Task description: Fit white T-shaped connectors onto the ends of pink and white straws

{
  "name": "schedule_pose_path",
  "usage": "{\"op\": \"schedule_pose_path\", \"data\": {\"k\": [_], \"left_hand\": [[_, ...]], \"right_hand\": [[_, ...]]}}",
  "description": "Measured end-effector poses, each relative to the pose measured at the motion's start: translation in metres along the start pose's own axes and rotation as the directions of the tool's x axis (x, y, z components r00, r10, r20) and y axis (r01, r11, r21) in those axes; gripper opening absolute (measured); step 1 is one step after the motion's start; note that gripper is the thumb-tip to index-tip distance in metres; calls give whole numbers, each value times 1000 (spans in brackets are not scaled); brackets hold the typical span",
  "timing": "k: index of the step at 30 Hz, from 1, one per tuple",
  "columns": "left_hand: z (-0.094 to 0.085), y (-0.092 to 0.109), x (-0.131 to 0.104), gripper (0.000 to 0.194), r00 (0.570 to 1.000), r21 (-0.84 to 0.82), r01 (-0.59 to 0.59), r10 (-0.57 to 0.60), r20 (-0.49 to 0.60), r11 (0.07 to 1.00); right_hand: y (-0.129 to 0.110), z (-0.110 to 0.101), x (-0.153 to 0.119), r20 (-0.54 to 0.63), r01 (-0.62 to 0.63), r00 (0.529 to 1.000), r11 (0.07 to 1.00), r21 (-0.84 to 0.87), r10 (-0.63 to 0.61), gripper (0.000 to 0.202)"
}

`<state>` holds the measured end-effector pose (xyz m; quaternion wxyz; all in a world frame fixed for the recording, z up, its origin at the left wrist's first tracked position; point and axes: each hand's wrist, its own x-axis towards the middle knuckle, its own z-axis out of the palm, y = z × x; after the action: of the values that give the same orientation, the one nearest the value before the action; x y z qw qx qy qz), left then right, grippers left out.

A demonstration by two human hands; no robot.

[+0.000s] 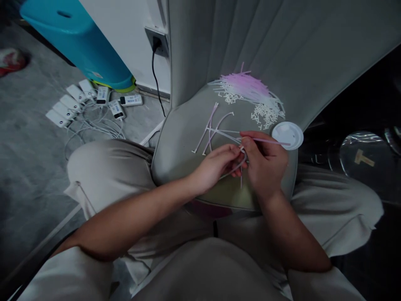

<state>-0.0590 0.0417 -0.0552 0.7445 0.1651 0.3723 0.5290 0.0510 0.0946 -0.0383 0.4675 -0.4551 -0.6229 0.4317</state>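
Note:
Over the seat, my left hand [219, 161] pinches the joint end of a frame of thin plastic sticks [224, 134] linked by small white connectors. The frame spreads away to the upper left, and some of its sticks curve. Close against the left fingertips, my right hand [265, 161] is closed on a pink plastic stick [275, 142] that points right. My fingers hide the exact contact at the joint. Farther back lies a pile of pink and white sticks [246, 83], with loose white connectors [266, 115] beside it.
A round white lid or dish [290, 133] sits at the right edge of the grey chair seat [175, 142]. On the floor at left are several white power banks with cables [70, 102] and a blue plastic container [78, 37]. A black plug [156, 43] hangs from a wall socket.

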Motion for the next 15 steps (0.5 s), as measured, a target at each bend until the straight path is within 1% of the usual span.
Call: {"op": "schedule_pose_path", "data": {"k": [4,7,9,11,13,15], "left_hand": [[3,1,-1,32,998,25,62,-61,-12,998],[5,1,-2,46,992,51,111,-113,47,993],[4,2,-4,52,986,57,137,-142,92,989],[4,3,-6,51,985,73,125,-132,108,990],[4,5,-9,44,989,97,94,-104,104,991],[4,7,-11,37,993,115,63,-74,89,991]], "right_hand": [[5,-1,0,-3,21,1000,1000,-20,-21,8],[7,-1,-1,48,32,998,999,-37,-31,9],[6,-1,-2,77,10,997,1000,-13,-9,9],[3,-1,-3,90,-28,996,999,41,24,9],[0,-2,-3,93,-48,995,996,82,40,8],[-1,-2,-2,62,-40,998,992,122,33,8]]}}
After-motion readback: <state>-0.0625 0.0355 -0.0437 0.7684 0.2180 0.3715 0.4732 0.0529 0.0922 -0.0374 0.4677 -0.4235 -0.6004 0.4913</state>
